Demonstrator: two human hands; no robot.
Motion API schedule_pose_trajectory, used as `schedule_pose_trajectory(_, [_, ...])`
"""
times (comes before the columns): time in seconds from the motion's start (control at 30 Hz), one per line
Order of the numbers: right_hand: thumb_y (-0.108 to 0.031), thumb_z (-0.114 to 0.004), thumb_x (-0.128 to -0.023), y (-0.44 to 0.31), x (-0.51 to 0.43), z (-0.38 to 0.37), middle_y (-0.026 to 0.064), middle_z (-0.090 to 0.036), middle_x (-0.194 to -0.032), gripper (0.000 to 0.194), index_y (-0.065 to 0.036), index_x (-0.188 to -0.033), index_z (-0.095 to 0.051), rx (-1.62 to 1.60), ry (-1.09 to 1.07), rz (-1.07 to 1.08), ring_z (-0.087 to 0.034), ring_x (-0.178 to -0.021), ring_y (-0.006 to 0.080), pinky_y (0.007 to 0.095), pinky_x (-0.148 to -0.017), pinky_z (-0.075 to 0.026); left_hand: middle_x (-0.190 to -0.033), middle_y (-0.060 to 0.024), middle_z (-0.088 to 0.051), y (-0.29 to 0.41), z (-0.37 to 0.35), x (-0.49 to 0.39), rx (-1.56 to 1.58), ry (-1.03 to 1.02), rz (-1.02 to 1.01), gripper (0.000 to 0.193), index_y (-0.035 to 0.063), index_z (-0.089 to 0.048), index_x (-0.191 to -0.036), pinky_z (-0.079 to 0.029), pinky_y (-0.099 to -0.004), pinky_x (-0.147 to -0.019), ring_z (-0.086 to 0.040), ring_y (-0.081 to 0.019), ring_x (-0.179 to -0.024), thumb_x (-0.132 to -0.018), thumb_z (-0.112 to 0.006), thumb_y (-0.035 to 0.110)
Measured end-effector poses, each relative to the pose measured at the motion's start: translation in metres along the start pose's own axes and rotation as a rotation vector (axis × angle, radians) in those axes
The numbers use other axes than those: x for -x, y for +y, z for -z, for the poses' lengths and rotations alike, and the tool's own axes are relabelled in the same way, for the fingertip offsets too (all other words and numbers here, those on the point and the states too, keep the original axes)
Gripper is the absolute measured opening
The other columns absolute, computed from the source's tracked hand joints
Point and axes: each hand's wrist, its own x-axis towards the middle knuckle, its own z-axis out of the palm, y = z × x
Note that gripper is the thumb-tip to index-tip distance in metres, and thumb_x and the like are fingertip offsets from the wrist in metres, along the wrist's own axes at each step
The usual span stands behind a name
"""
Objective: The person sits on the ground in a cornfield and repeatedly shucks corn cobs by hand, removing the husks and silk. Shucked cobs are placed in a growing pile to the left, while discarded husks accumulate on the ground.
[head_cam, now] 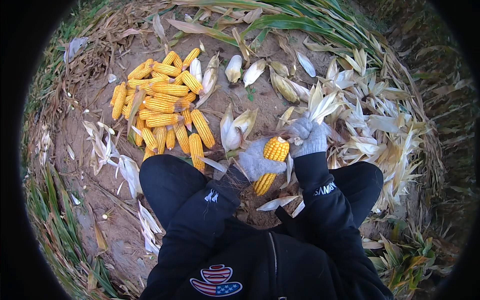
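Note:
My left hand (258,159), in a grey knit glove, is closed around a bare yellow ear of corn (276,150). The cob's pale cut end points up, and its other end shows below my fingers. Just to the right, my right hand (311,138), gloved the same way, grips a bunch of pale corn husk (321,103) whose leaves fan out above the fist. Brown silk strands hang between the two hands. A partly opened husked ear (237,129) lies on the soil beyond my left hand.
A pile of bare yellow corn ears (165,101) lies at the left, reaching my left knee. Several ears still in husk (255,72) lie ahead. A heap of stripped husks (375,127) covers the right side. Green corn stalks (292,22) line the far edge.

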Motion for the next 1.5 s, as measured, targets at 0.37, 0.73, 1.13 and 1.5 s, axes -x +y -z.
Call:
schedule_pose_trajectory(0.37, [-0.028, -0.063, -0.087, 0.007, -0.065, 0.059, 0.0117, -0.068, -0.087, 0.026, -0.009, -0.104, -0.063, 2.369, -0.059, 0.354, -0.066, -0.075, 0.0291, 0.0396, -0.071, -0.053, -0.091, -0.0163, -0.064, 0.092, 0.133, 0.006, 0.547, 0.751, -0.131, 0.031, -0.0012, -0.058, -0.106, -0.058, -0.0468, -0.074, -0.065, -0.0310, -0.080, -0.090, -0.064, 0.024])
schedule_pose_trajectory(0.73, [-0.020, -0.066, -0.078, 0.133, -0.154, 0.172, 0.0134, -0.056, -0.129, 0.059, -0.016, -0.135, -0.050, 2.984, -0.930, 0.303, -0.045, -0.129, 0.0378, 0.0517, -0.098, -0.041, -0.103, -0.0191, -0.063, 0.138, 0.199, 0.005, 0.590, 0.918, -0.277, 0.045, -0.0008, -0.054, -0.115, -0.053, -0.0545, -0.083, -0.063, -0.0354, -0.093, -0.095, -0.056, 0.039])
schedule_pose_trajectory(1.13, [-0.003, -0.068, -0.082, 0.036, -0.153, 0.101, 0.0086, -0.071, -0.099, 0.032, 0.003, -0.113, -0.065, 1.138, -0.097, -0.141, -0.068, -0.089, 0.0176, 0.0301, -0.080, -0.054, -0.100, -0.0117, -0.056, 0.140, 0.179, -0.010, 0.637, 0.608, -0.293, 0.061, -0.0070, -0.048, -0.121, -0.045, -0.0342, -0.073, -0.053, -0.0209, -0.085, -0.096, -0.049, 0.048])
schedule_pose_trajectory(1.5, [-0.034, -0.068, -0.078, 0.123, -0.139, 0.021, 0.0193, -0.069, -0.097, 0.038, -0.008, -0.106, -0.067, 2.120, -1.158, 0.102, -0.065, -0.090, 0.0374, 0.0418, -0.082, -0.053, -0.102, -0.0155, -0.061, 0.138, 0.181, 0.003, 0.730, 0.537, -0.383, 0.051, -0.0018, -0.053, -0.118, -0.051, -0.0515, -0.090, -0.061, -0.0311, -0.094, -0.092, -0.056, 0.042])
